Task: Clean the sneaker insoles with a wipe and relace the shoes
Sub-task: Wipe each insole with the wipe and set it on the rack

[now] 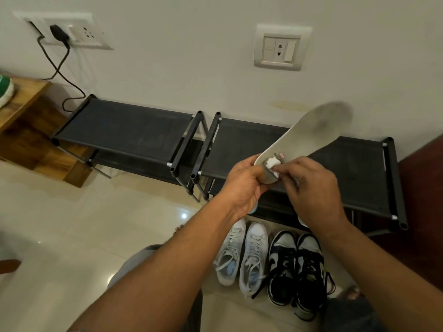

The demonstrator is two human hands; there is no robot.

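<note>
A long white insole (311, 133) with grey smudges near its toe points up and to the right, above the rack. My left hand (242, 185) grips its heel end from the left. My right hand (316, 188) pinches a small crumpled white wipe (272, 164) and presses it on the insole's heel. On the floor below stand a pair of white sneakers (242, 255) and a pair of black-and-white sneakers (297, 267), all with laces in them.
Two low black fabric shoe racks (124, 130) run along the white wall. A wooden shelf (24, 121) with a green shoe stands at the left. A charger cable (60, 68) hangs from a wall socket. The floor is glossy tile.
</note>
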